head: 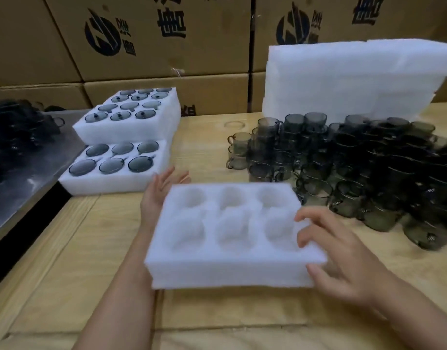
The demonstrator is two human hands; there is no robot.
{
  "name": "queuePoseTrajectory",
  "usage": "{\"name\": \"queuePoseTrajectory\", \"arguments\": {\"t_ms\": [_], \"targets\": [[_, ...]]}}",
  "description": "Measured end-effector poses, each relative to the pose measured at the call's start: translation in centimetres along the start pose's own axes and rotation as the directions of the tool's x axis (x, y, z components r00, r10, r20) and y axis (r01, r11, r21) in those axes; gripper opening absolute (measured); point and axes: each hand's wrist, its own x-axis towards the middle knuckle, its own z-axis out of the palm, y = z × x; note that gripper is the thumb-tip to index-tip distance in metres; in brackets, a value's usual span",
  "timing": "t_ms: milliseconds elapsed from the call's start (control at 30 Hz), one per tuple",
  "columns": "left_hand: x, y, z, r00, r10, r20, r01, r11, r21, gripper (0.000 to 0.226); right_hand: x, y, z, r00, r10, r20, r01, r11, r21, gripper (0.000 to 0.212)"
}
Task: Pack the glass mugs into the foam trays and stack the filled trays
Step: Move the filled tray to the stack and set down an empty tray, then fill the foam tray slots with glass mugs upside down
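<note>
An empty white foam tray [230, 263] with six round pockets lies in front of me on the wooden table [91, 286]. My left hand [159, 190] is at its left edge, fingers straight. My right hand [336, 251] holds the tray's right front corner, fingers curled over the top and thumb on the side. A large heap of dark smoky glass mugs [356, 170] is stacked at the right. At the left a filled tray [111, 183] holds several mugs, and behind it a stack of filled trays [131, 130] stands higher.
A tall pile of white foam trays [343, 79] stands behind the mugs. Brown printed cartons [167, 39] form a wall at the back. A metal surface [25, 178] with more dark glassware lies at the far left.
</note>
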Motion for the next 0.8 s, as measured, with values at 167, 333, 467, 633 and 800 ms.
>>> {"name": "queuePoseTrajectory", "arguments": {"t_ms": [167, 333, 467, 633, 800], "targets": [[0.4, 0.4, -0.6, 0.972, -0.172, 0.157, 0.114, 0.939, 0.325, 0.081, -0.9, 0.7, 2.1, 0.997, 0.060, 0.052, -0.061, 0.998, 0.014, 0.025], [1.0, 0.6, -1.1, 0.986, -0.147, 0.075, 0.095, 0.879, 0.468, 0.039, -1.1, 1.3, 2.3, 0.993, 0.105, 0.059, -0.108, 0.993, 0.053, 0.031], [1.3, 0.3, -0.9, 0.989, -0.125, 0.085, 0.072, 0.883, 0.463, 0.039, -0.8, 1.3, 1.9, 0.990, 0.140, 0.022, -0.141, 0.957, 0.252, 0.043], [1.4, 0.3, -0.8, 0.987, -0.133, 0.090, 0.085, 0.909, 0.409, 0.044, 2.6, 3.5, 0.2, 0.859, 0.384, -0.340, -0.366, 0.923, 0.117, 0.029], [1.3, 0.3, -0.8, 0.988, -0.129, 0.082, 0.086, 0.912, 0.402, 0.044, 7.1, 6.9, 0.2, 0.859, 0.508, -0.064, -0.478, 0.752, -0.454, 0.036]]}}
